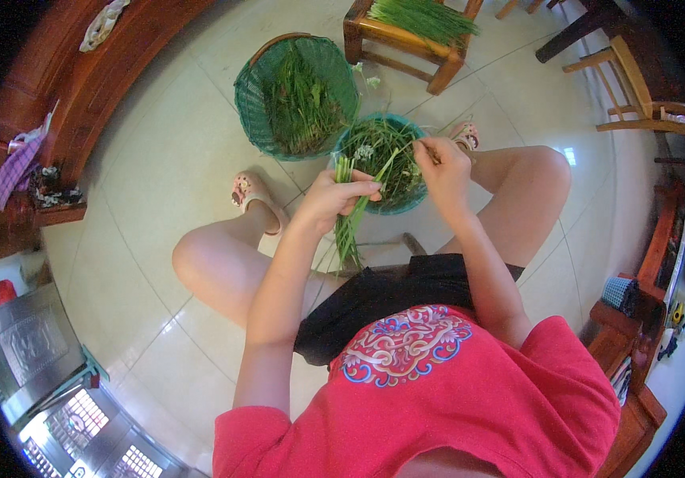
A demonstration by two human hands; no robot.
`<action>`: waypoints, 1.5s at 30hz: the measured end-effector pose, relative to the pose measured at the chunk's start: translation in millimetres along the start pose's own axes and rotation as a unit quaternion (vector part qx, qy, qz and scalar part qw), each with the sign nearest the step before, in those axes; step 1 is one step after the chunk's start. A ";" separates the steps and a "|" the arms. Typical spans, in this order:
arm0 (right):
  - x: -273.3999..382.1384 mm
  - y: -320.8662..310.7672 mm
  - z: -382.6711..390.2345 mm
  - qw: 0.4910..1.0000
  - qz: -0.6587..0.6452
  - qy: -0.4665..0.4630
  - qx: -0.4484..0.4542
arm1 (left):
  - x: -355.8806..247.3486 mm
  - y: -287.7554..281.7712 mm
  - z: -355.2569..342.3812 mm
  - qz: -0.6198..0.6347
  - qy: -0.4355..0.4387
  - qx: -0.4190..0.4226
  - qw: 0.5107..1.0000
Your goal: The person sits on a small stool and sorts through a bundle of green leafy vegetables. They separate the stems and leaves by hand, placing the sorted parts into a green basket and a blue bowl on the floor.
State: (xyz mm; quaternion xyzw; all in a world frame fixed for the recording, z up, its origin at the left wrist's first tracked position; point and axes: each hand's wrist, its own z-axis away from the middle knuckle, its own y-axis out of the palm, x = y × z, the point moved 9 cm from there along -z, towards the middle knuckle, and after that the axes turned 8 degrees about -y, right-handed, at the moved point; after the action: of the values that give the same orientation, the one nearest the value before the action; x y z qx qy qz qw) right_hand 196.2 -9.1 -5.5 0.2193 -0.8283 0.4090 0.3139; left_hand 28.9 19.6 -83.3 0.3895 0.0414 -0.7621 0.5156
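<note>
My left hand is closed round a bunch of garlic chives, whose green leaves hang below the fist. One chive slants from its thumb up towards my right hand. The fingertips of that hand are pinched together at the chive's end; the exact grip is too small to make out. Both hands are over a green tub that holds loose chive leaves, pale dry bits and a white flower head. Just beyond it on the left stands a green woven basket with more chives inside.
A neat pile of chives lies on a wooden stool at the far side. Wooden chairs stand at the far right. My bent legs flank the tub on the tiled floor. Wooden furniture lines the left.
</note>
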 end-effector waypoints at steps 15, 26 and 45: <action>-16.7 62.6 39.4 0.834 -0.426 0.317 0.153 | -0.7 7.5 1.8 0.030 0.008 0.042 0.999; -0.2 56.5 28.3 0.918 -0.314 0.164 0.180 | -25.0 9.6 9.8 -0.073 0.162 -0.015 0.984; 10.4 53.5 23.5 0.902 -0.336 0.171 0.209 | -22.0 9.7 11.8 -0.024 0.149 -0.001 0.989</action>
State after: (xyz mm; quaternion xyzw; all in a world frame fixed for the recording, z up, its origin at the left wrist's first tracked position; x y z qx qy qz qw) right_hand 147.7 1.1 -38.1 0.4719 -0.5348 0.4740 0.5163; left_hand 34.0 26.1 -57.8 0.4970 0.1279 -0.7079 0.4853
